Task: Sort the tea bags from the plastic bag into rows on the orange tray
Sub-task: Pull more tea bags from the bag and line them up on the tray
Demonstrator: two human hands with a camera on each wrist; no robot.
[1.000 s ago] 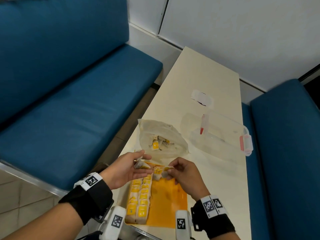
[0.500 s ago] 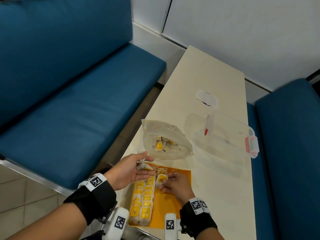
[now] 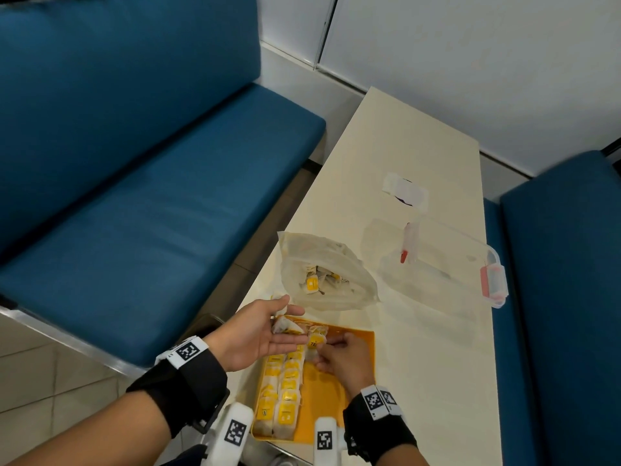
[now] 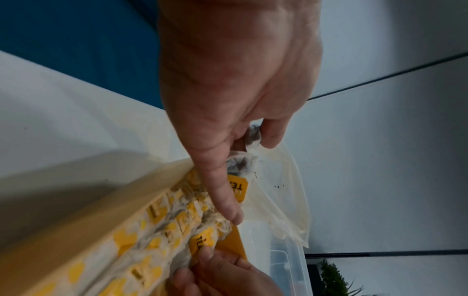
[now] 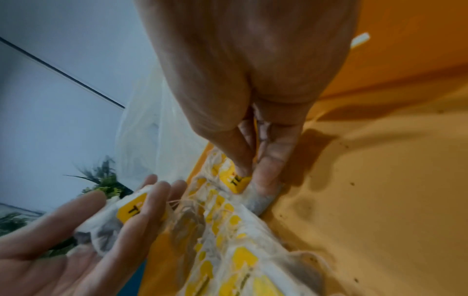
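Orange tray [image 3: 353, 341] at near tabletop [image 3: 420, 348] edge w/ two rows of tea bags [image 3: 284, 391] along its left side; right hand [image 3: 339, 358] pinches a yellow-tagged tea bag [image 5: 236, 181] betw. thumb & fingers at far end of the rows, low on the tray. Left hand [image 3: 255, 331], palm up just above tray's far-left corner, holds more loose bags [image 3: 285, 326], thumb & fingers closed on them. Beyond: plastic bag [image 3: 322, 274] w/ remaining tea bags, touching tray's far edge; clear lidded container [image 3: 447, 264] to its right.
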